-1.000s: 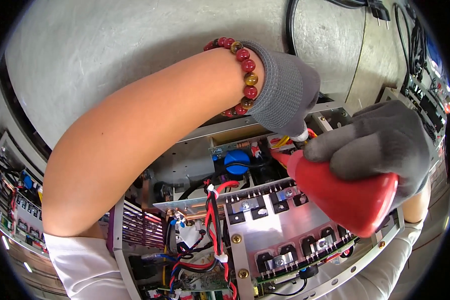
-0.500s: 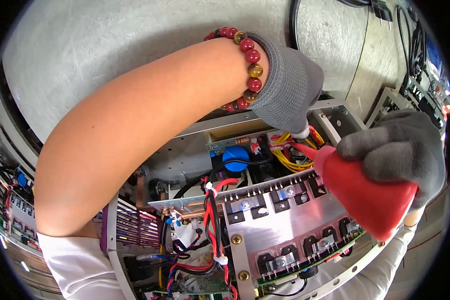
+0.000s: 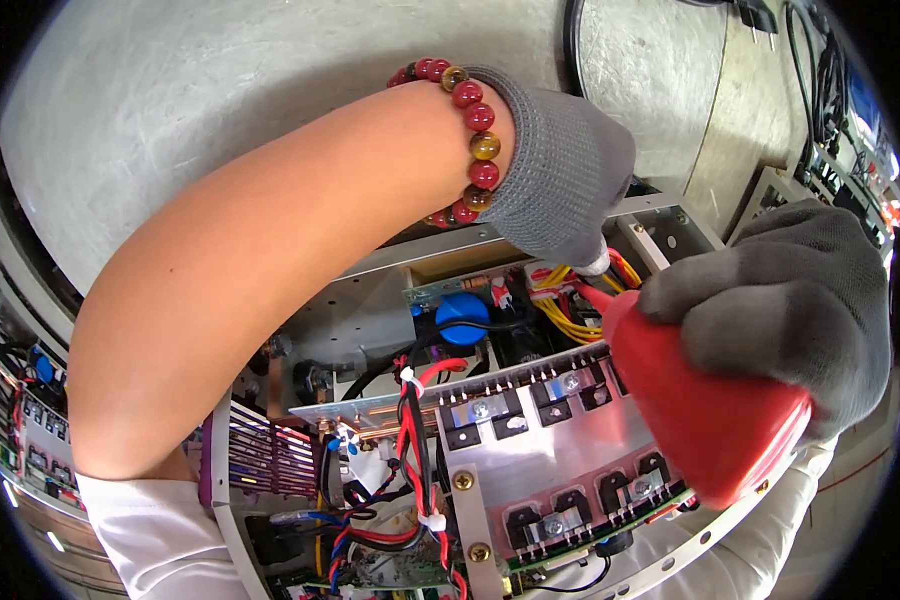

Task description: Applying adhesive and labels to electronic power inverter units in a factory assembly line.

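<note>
My right hand [image 3: 780, 310], in a grey glove, is closed round a red squeeze bottle [image 3: 705, 400] with a pointed nozzle. The nozzle tip reaches a bundle of yellow wires [image 3: 565, 318] at the far side of an open metal chassis [image 3: 345, 300]. My left hand [image 3: 565, 170], also gloved and with a bead bracelet [image 3: 482, 146] at the wrist, curls over the chassis's far edge. One pale fingertip comes down by the wires and the nozzle; its other fingers are hidden, and what they grip cannot be made out.
Inside the chassis are a blue round part [image 3: 462, 318], a metal heat plate [image 3: 540, 445] with black components, and red and black cables [image 3: 410, 450] tied together. A similar open unit [image 3: 30, 380] stands at the left. A black cable with a plug [image 3: 757, 15] lies at the top right.
The squeeze bottle and my right hand have shifted left and tipped slightly. My left hand and the chassis appear a little further left in the picture.
</note>
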Motion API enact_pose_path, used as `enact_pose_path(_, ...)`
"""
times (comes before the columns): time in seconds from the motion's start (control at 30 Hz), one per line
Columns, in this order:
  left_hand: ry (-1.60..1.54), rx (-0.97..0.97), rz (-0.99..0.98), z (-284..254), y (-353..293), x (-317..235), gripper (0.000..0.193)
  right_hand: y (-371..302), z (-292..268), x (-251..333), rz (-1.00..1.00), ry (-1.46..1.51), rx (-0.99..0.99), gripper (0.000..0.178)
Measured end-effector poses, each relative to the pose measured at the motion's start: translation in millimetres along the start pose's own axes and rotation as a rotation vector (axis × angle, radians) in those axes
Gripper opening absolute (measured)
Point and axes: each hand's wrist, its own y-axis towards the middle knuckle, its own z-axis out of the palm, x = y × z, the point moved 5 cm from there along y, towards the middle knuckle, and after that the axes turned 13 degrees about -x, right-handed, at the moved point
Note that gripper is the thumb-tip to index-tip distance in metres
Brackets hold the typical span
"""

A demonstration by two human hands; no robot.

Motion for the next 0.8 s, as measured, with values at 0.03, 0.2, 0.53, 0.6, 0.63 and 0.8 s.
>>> enact_pose_path(0.03,-0.002,-0.002,0.012,0.9,2.3,-0.2,0.032,-2.6,2.8,3.1,0.01,-0.007,0.002,0.039)
enact_pose_path(0.2,-0.008,-0.023,-0.051,0.1,-6.1,1.9,0.024,15.5,14.9,28.8,0.036,-0.208,-0.177,0.024)
enact_pose_path(0.53,-0.042,-0.027,-0.036,-9.9,-15.2,-1.4,0.047,57.3,15.5,35.1,-0.051,-0.367,0.279,0.045)
enact_pose_path(0.6,-0.141,-0.158,-0.079,-22.2,-35.5,-0.3,0.046,47.1,2.9,17.3,0.077,-0.048,0.424,0.057)
enact_pose_path(0.63,-0.188,-0.225,-0.105,-30.8,-49.4,0.3,0.045,40.9,-3.0,16.4,0.133,0.114,0.493,0.062)
enact_pose_path(0.8,-0.364,-0.53,-0.209,-50.9,-180.9,8.8,0.041,31.7,-12.1,-29.2,0.056,0.209,0.283,0.059)
